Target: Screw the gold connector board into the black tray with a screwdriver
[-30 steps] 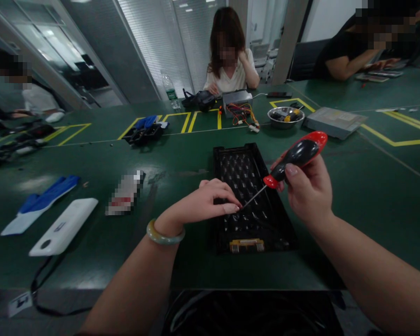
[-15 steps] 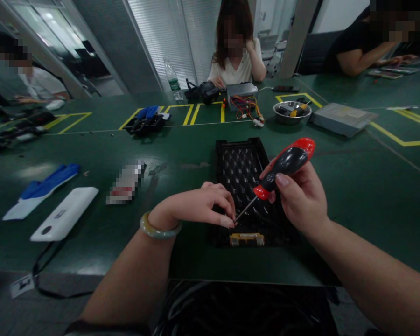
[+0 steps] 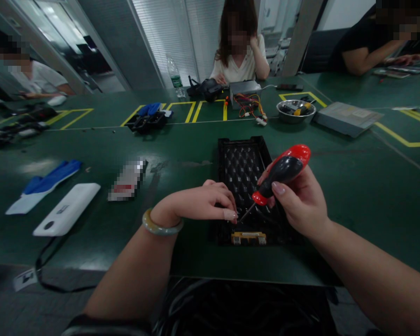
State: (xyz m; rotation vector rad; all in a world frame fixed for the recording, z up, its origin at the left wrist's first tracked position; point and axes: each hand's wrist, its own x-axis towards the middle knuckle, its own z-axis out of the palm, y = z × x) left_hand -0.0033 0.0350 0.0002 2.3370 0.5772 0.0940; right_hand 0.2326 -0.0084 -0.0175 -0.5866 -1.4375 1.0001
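A black ribbed tray-like case (image 3: pixel 242 158) with a small gold connector at its near end lies on the green table in front of me. My right hand (image 3: pixel 301 200) grips a red and black screwdriver (image 3: pixel 283 170), its thin shaft slanting down to the near left part of the case. My left hand (image 3: pixel 203 203), a pale green bangle on its wrist, rests on the case's left edge with fingers pinched together right at the screwdriver tip. What the fingers pinch is too small to see.
To the left lie a white device (image 3: pixel 67 215) with a black cable, a blue and white item (image 3: pixel 42 185) and a small packet. Farther back sit a steel bowl (image 3: pixel 296 111), a wired metal box (image 3: pixel 245 88), a flat grey drive (image 3: pixel 346 118) and a black organiser (image 3: pixel 150 121). Three people sit around the table.
The screwdriver has tilted down and moved nearer, its tip sliding toward the case's near left. My left hand followed it closer to me, fingers staying pinched at the tip.
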